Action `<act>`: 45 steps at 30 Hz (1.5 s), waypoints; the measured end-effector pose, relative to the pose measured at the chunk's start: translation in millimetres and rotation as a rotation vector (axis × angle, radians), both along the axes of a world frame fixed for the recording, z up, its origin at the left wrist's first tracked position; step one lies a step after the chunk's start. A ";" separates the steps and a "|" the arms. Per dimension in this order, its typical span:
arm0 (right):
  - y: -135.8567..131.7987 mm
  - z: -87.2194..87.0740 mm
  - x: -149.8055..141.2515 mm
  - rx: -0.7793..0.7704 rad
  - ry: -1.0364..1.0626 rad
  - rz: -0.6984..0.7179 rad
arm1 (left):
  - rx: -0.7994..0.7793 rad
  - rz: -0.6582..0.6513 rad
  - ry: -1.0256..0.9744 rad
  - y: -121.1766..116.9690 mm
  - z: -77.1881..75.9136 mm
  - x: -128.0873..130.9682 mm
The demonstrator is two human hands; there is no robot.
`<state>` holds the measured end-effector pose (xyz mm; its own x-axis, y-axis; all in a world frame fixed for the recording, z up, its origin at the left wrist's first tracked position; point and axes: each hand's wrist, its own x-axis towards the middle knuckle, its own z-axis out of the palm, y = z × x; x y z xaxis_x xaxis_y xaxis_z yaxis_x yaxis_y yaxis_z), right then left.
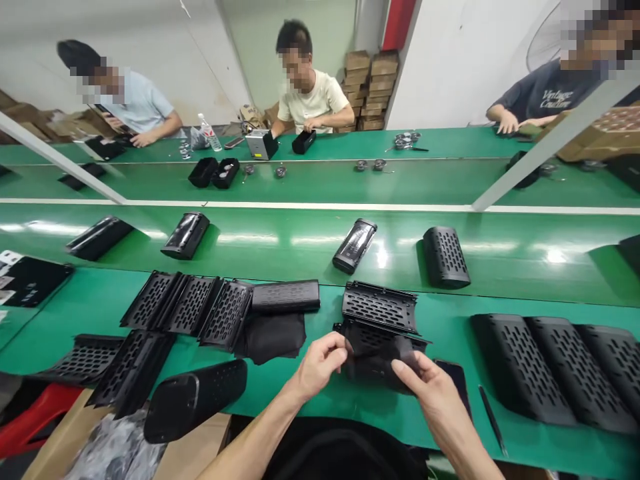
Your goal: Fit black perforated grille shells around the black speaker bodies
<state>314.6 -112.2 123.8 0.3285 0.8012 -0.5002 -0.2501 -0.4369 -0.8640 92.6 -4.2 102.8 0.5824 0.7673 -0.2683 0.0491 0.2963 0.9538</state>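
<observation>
your left hand [323, 363] and right hand [435, 387] are out over the green worktop [295, 393], each with its fingers closed on a thin, dark, see-through sheet [373, 368]. your left thumb and fingers pinch it at its left side; your right thumb and fingers pinch its right side, so it spans the gap between your hands. just behind it lies a perforated black shell [380, 308], its slotted panel facing up, and a second perforated shell [367, 335] sits in front of that one, partly hidden by the sheet. you can't tell from here whether the sheet touches it.

to the left of your left hand is a pile of black sheets [275, 339], with a black case [286, 295] just behind it and a row of slotted shells [187, 305] beside it. nearer you, a rounded black unit [197, 397] lies tilted by the worktop's edge. a dark flat device [456, 380] lies partly behind your right hand, with a slim black pen-like tool [493, 420] to its right, then a row of slotted black housings [563, 370].
</observation>
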 end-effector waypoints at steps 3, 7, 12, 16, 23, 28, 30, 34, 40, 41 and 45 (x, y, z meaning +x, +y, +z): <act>-3.4 -12.9 20.4 -0.082 -0.325 0.015 | 0.299 -0.094 0.284 8.9 -11.6 19.4; -6.7 -33.4 33.1 -0.223 -0.677 -0.033 | 0.395 -0.081 0.469 12.7 -24.6 32.3; -10.1 -55.5 44.9 -0.201 -0.780 -0.157 | 0.347 0.047 0.550 10.2 -36.3 36.7; -3.2 -65.8 52.7 -0.051 -0.857 -0.214 | 0.330 0.119 0.601 10.7 -38.2 43.7; 2.0 -43.0 60.6 0.054 -0.678 -0.198 | 0.397 0.182 0.473 22.4 -30.5 46.2; 7.4 -22.6 60.6 0.121 -0.399 -0.217 | 0.197 0.165 0.203 29.9 -0.6 38.2; 10.7 -19.7 57.1 0.113 -0.309 -0.228 | 0.001 0.115 0.091 31.1 11.2 33.7; 12.2 -15.2 46.8 0.081 -0.162 -0.244 | -0.183 0.057 0.059 30.9 24.5 23.1; 10.3 -6.4 31.7 0.031 0.048 -0.267 | -0.163 0.046 0.029 28.3 25.1 10.3; 10.4 -5.5 30.0 0.026 0.074 -0.267 | -0.177 0.050 0.019 27.7 24.3 9.0; 10.2 -2.8 27.0 0.000 0.117 -0.266 | -0.255 0.018 -0.031 24.9 22.0 4.6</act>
<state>341.6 -102.0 121.0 0.4668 0.6949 -0.5470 -0.4538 -0.3427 -0.8226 97.2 20.8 124.8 0.5804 0.6875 -0.4363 0.0135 0.5276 0.8494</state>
